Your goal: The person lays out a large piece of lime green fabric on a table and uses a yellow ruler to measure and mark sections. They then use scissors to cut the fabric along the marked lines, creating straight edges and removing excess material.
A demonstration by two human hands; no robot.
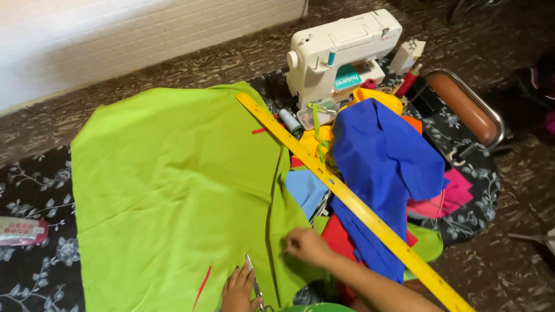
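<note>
The left hand (238,289) grips scissors (253,282) at the lime-green fabric (173,190) (spread on the floor); the right hand (306,245) pinches its edge beside the yellow ruler (347,196).

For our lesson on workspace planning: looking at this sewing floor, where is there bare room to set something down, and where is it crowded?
Free patches: the patterned mat left of the green fabric, above the small pink case, and the brown floor between the white wall and the fabric. Crowded: right of the yellow ruler, with piled coloured cloths, and around the sewing machine.
</note>
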